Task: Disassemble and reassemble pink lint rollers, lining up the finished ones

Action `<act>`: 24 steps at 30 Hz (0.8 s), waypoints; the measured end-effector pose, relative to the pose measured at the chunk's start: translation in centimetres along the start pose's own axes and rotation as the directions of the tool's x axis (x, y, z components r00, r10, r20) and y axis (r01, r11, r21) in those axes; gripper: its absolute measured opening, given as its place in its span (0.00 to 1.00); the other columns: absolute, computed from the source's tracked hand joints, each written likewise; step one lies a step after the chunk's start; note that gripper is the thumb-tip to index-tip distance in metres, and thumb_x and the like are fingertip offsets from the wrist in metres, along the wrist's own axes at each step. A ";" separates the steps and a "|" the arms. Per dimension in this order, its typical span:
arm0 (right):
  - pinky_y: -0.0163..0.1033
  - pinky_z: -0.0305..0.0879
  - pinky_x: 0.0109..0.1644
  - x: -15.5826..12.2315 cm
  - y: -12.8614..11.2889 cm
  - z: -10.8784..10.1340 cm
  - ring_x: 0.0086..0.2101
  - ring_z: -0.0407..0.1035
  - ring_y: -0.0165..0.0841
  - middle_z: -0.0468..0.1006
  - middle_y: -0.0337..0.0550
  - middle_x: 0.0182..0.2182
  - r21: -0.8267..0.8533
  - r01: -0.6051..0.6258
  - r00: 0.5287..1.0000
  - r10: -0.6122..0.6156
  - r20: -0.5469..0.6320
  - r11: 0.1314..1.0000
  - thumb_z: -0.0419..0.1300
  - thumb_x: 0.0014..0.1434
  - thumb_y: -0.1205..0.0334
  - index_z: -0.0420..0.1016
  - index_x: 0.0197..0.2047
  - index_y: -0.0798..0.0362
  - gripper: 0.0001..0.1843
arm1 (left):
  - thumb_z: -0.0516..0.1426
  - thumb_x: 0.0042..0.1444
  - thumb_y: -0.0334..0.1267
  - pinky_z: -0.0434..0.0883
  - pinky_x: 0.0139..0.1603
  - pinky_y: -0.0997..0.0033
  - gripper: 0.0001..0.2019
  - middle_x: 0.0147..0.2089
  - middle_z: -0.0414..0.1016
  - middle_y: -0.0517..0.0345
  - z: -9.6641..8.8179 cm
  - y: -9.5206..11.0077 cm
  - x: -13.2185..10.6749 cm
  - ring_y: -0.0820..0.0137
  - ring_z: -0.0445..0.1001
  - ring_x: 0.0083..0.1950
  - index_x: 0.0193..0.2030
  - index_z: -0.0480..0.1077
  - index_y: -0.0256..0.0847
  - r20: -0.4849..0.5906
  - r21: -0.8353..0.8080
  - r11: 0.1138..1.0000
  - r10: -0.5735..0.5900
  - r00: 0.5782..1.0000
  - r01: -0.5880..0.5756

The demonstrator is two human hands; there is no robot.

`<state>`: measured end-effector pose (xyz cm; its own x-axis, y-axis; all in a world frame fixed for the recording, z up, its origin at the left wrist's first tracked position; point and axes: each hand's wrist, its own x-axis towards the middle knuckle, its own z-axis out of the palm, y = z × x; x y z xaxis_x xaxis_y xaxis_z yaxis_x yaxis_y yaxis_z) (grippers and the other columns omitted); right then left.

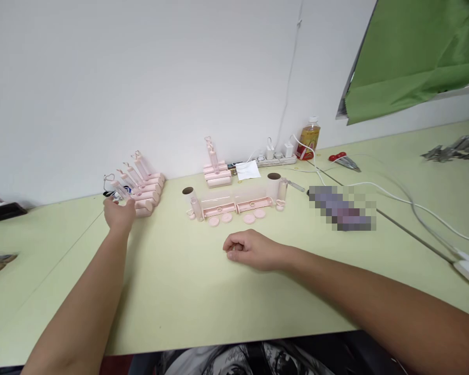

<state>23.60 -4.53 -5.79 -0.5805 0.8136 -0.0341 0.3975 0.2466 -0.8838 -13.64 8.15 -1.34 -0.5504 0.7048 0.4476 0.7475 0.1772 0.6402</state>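
My left hand (119,213) reaches far forward to a row of pink lint rollers (143,186) lying side by side near the wall, its fingers closed on the nearest one. My right hand (250,249) rests on the pale green table (180,291) with its fingers loosely curled and nothing in them. Just beyond it lie loose roller parts (234,205): clear tubes, pink handles, round pink caps and two paper cores. A second small stack of pink rollers (217,174) sits by the wall.
A power strip (275,158) with plugs, a drink bottle (309,138), red-handled scissors (344,160) and white cables (414,205) lie at the back right. A green cloth (418,52) hangs top right. A black device (5,211) sits far left.
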 end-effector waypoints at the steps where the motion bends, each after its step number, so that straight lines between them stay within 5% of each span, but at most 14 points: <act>1: 0.34 0.61 0.31 0.0 0.0 0.0 0.29 0.67 0.30 0.75 0.39 0.30 -0.003 0.002 1.000 -0.002 0.000 1.000 0.58 0.58 0.56 0.74 0.40 0.51 0.11 | 0.57 0.53 0.40 0.69 0.40 0.58 0.27 0.48 0.65 0.44 -0.2 0.3 -0.5 0.58 0.69 0.46 0.57 0.54 0.31 -0.064 0.008 1.000 0.000 0.998 0.001; 4: 0.33 0.60 0.31 0.0 -0.1 0.0 0.29 0.67 0.29 0.75 0.38 0.29 -0.006 0.002 1.000 -0.002 0.005 1.000 0.58 0.58 0.56 0.74 0.40 0.51 0.10 | 0.53 0.56 0.40 0.69 0.43 0.63 0.20 0.44 0.68 0.51 -0.6 2.2 -2.7 0.64 0.70 0.44 0.55 0.60 0.36 -0.071 -0.031 0.999 0.024 0.997 -0.027; 6: 0.33 0.60 0.31 0.0 -0.1 0.0 0.28 0.67 0.29 0.75 0.37 0.29 -0.001 0.001 1.000 -0.001 0.003 1.000 0.58 0.58 0.56 0.74 0.40 0.51 0.10 | 0.54 0.56 0.41 0.69 0.37 0.67 0.15 0.38 0.71 0.57 -0.8 4.0 -4.5 0.69 0.70 0.35 0.49 0.68 0.40 0.169 -0.090 0.986 0.153 0.974 -0.139; 8: 0.33 0.60 0.31 0.1 0.0 0.1 0.29 0.67 0.29 0.75 0.38 0.29 0.004 0.003 1.000 -0.003 0.001 1.000 0.58 0.58 0.56 0.74 0.40 0.51 0.10 | 0.54 0.57 0.43 0.69 0.35 0.67 0.18 0.39 0.71 0.57 -1.0 6.1 -6.2 0.70 0.70 0.31 0.53 0.67 0.42 0.367 -0.177 0.930 0.365 0.856 -0.321; 11: 0.33 0.61 0.31 0.1 0.0 0.1 0.29 0.67 0.29 0.75 0.38 0.30 0.004 0.011 1.000 -0.011 -0.002 1.000 0.58 0.58 0.56 0.74 0.40 0.52 0.10 | 0.51 0.59 0.42 0.70 0.42 0.64 0.19 0.49 0.70 0.54 -0.6 8.6 -7.3 0.70 0.71 0.34 0.57 0.67 0.47 0.462 -0.163 0.814 0.562 0.686 -0.557; 15: 0.33 0.61 0.31 0.1 0.0 0.1 0.29 0.67 0.29 0.75 0.38 0.30 -0.001 0.024 1.000 -0.024 0.003 1.000 0.58 0.58 0.57 0.74 0.40 0.52 0.10 | 0.52 0.57 0.44 0.69 0.44 0.63 0.20 0.58 0.66 0.50 1.1 10.1 -6.2 0.64 0.73 0.43 0.55 0.70 0.47 0.616 -0.010 0.751 0.524 0.588 -0.660; 18: 0.33 0.62 0.32 0.0 -0.2 0.0 0.30 0.68 0.29 0.76 0.39 0.31 -0.015 0.030 1.000 -0.030 0.008 0.999 0.58 0.58 0.56 0.74 0.40 0.52 0.10 | 0.53 0.55 0.45 0.69 0.41 0.63 0.20 0.51 0.74 0.48 1.4 10.4 -5.1 0.60 0.74 0.41 0.53 0.72 0.43 0.676 0.094 0.769 0.417 0.607 -0.633; 21: 0.33 0.63 0.32 -0.2 -0.5 0.1 0.31 0.69 0.30 0.76 0.39 0.33 -0.031 0.036 0.999 -0.036 0.018 0.999 0.58 0.58 0.56 0.74 0.41 0.51 0.10 | 0.54 0.54 0.46 0.68 0.35 0.64 0.17 0.40 0.78 0.49 -0.5 10.8 -4.8 0.58 0.75 0.38 0.47 0.75 0.42 0.578 0.226 0.808 0.339 0.743 -0.545; 24: 0.34 0.64 0.32 -0.3 -0.8 0.1 0.32 0.70 0.31 0.77 0.43 0.36 -0.080 0.050 0.999 -0.051 -0.006 0.996 0.57 0.58 0.55 0.74 0.44 0.51 0.13 | 0.56 0.51 0.49 0.67 0.31 0.65 0.15 0.35 0.76 0.51 -4.2 11.3 -5.3 0.60 0.73 0.34 0.38 0.75 0.42 0.322 0.229 0.881 0.333 0.886 -0.414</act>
<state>23.39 -5.02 -5.14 -0.5955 0.8032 0.0140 0.4234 0.3286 -0.8442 -3.86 3.48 6.13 -0.1190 0.9049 0.4087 0.9717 0.0216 0.2353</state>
